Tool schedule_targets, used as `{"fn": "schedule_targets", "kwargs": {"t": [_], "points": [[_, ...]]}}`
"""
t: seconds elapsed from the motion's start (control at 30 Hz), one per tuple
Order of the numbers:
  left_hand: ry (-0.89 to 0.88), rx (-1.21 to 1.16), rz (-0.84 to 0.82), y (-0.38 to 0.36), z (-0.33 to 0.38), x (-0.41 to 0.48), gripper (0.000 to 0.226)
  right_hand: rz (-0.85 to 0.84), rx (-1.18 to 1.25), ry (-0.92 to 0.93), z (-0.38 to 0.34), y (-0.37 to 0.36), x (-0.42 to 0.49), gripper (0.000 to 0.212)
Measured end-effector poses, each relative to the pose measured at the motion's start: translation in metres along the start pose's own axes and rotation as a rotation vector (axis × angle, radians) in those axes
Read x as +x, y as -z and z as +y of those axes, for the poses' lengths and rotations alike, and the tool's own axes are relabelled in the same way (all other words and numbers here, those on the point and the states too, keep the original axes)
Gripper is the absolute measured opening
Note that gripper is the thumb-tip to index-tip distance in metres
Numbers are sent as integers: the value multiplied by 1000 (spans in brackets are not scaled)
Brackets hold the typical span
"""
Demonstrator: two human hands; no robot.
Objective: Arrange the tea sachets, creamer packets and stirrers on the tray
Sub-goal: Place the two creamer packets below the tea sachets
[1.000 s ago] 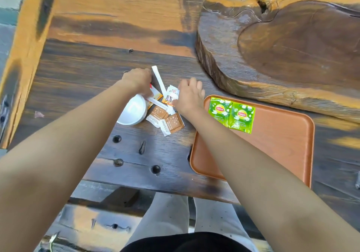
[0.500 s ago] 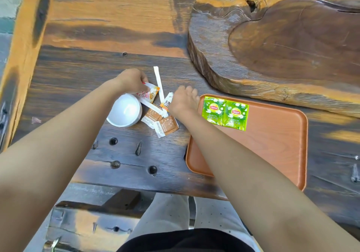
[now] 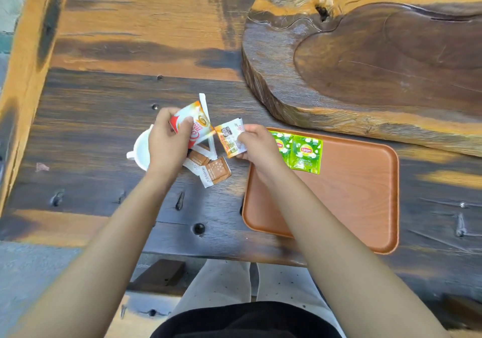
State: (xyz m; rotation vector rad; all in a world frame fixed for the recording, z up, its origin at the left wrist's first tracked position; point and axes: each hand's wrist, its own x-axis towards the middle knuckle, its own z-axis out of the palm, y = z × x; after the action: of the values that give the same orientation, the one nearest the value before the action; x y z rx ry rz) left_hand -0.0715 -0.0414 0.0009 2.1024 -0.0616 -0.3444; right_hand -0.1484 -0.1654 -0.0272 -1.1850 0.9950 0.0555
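Note:
My left hand (image 3: 168,141) holds a white, red and orange creamer packet (image 3: 197,126) lifted above the table. My right hand (image 3: 257,143) holds a second creamer packet (image 3: 230,139), orange and white, its printed back facing up, just left of the tray. Two green tea sachets (image 3: 303,152) lie side by side at the far left of the orange-brown tray (image 3: 352,194). Brown and white sachets (image 3: 214,172) rest on the table below the held packets. White wrapped stirrers (image 3: 206,108) lie partly hidden behind the left packet.
A white cup (image 3: 139,151) stands on the dark wooden table (image 3: 91,128), mostly behind my left hand. A thick carved wooden slab (image 3: 378,63) lies beyond the tray. Bolt holes dot the table's near edge (image 3: 199,228).
Both hands have lifted from the pile, each raising a creamer packet. The right hand's packet has moved towards the tray's left edge.

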Motion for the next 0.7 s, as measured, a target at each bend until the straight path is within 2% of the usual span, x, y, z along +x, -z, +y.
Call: {"fn": "schedule_targets", "kwargs": {"t": [0.13, 0.2, 0.27, 0.37, 0.43, 0.53, 0.63, 0.7], "points": [[238, -251, -81, -10, -13, -37, 14, -42, 125, 3, 2, 27, -30, 8], [366, -383, -128, -14, -15, -49, 15, 12, 79, 40, 15, 41, -41, 18], [420, -435, -152, -17, -18, -59, 16, 200, -127, 184, 34, 58, -48, 23], [442, -443, -149, -16, -21, -64, 20, 434, -543, 452, 60, 77, -57, 15], [447, -422, -160, -16, -22, -66, 22, 402, -784, 562, 77, 82, -60, 12], [451, -394, -179, -15, -20, -69, 23, 220, -989, 545, 101, 85, -62, 15], [456, -364, -206, -15, -21, -71, 25, 196, -964, 568, 108, 94, -66, 18], [470, -355, -217, -16, -21, -72, 24, 217, -976, 603, 104, 98, -65, 32]]}}
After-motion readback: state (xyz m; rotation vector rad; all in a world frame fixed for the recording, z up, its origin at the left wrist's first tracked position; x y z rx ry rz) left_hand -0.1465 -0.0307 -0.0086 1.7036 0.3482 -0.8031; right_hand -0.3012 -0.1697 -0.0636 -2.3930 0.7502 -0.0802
